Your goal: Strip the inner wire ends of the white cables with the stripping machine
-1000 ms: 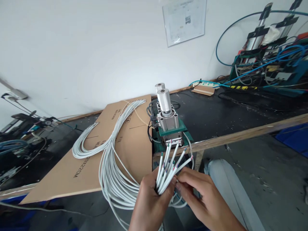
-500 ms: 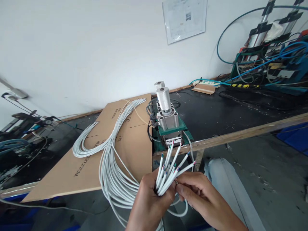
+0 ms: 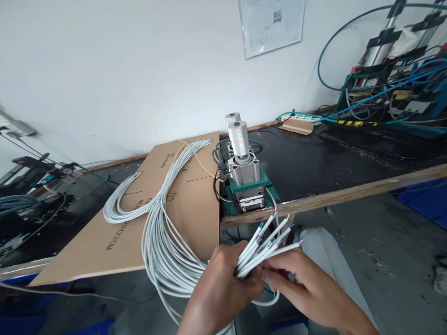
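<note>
My left hand (image 3: pixel 228 279) is wrapped round a bunch of white cables (image 3: pixel 260 251), whose cut ends fan out up and to the right and show small coloured wires. Close against it, my right hand (image 3: pixel 296 279) has its thumb and fingers pinched together at the lower side of the bunch; what lies between those fingertips is hidden. The long white cables (image 3: pixel 167 251) trail left from my hands over the cardboard sheet. Just beyond the cable ends stands a small pneumatic press (image 3: pixel 244 172) with knurled silver knobs on a green base.
A printed cardboard sheet (image 3: pixel 195 223) covers the bench's left part and overhangs its front edge. On the dark bench top (image 3: pixel 296 163) lie a power strip (image 3: pixel 300 119) and a cardboard piece (image 3: pixel 296 127). Larger machines with blue hoses (image 3: pixel 401 83) stand at right. My leg (image 3: pixel 324 260) is below.
Both hands have moved slightly right with the cable bunch. The cable ends now lean more to the right and sit closer together, away from the front of the press.
</note>
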`<state>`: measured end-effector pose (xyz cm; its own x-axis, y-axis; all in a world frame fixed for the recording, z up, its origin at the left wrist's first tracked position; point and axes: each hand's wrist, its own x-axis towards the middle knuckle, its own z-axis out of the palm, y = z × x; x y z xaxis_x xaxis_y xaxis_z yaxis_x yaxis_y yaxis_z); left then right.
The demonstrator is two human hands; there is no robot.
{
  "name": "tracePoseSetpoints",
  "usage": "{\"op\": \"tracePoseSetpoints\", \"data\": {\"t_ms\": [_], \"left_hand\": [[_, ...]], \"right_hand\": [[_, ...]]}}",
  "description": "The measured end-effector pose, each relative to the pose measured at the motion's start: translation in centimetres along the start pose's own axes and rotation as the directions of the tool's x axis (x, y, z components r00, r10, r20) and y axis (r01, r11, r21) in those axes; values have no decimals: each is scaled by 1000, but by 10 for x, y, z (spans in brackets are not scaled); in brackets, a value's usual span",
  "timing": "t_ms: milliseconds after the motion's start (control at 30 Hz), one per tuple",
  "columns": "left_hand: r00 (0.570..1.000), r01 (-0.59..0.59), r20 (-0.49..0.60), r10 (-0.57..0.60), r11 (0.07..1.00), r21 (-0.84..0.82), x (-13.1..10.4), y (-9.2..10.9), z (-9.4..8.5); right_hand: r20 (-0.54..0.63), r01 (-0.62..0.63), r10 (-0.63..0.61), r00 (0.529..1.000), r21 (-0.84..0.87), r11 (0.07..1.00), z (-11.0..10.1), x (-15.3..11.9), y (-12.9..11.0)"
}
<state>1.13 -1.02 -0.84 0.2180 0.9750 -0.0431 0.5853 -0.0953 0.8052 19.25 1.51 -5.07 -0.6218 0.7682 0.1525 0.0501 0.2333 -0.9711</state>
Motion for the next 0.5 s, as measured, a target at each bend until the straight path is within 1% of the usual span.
{"op": "tracePoseSetpoints", "data": {"t_ms": [67,100,167,233,300,367,433,500], "left_hand": [[1000,26,1,-26,997,-76,0,2,0],[999,41,-4,-42,991,-127,0,3,0],[996,78,-21,-86,970,-232,0,4,0],[991,108,-41,-126,947,-301,-1,4,0],[986,136,-44,-160,933,-334,-2,3,0],[983,147,-54,-174,933,-329,-5,1,-1],[983,149,-58,-176,938,-314,-7,-1,-1],[983,147,-61,-173,942,-301,-8,-3,-1]], "right_hand": [[23,-43,40,999,187,981,8,1,12],[39,-63,54,998,302,951,14,2,20],[19,-63,62,998,524,850,30,4,35],[-42,-34,86,995,682,731,48,7,46],[-82,-12,122,989,781,625,63,9,49],[-95,2,141,985,835,550,72,11,48],[-94,8,141,986,859,513,77,12,45],[-99,15,142,985,865,502,77,13,42]]}}
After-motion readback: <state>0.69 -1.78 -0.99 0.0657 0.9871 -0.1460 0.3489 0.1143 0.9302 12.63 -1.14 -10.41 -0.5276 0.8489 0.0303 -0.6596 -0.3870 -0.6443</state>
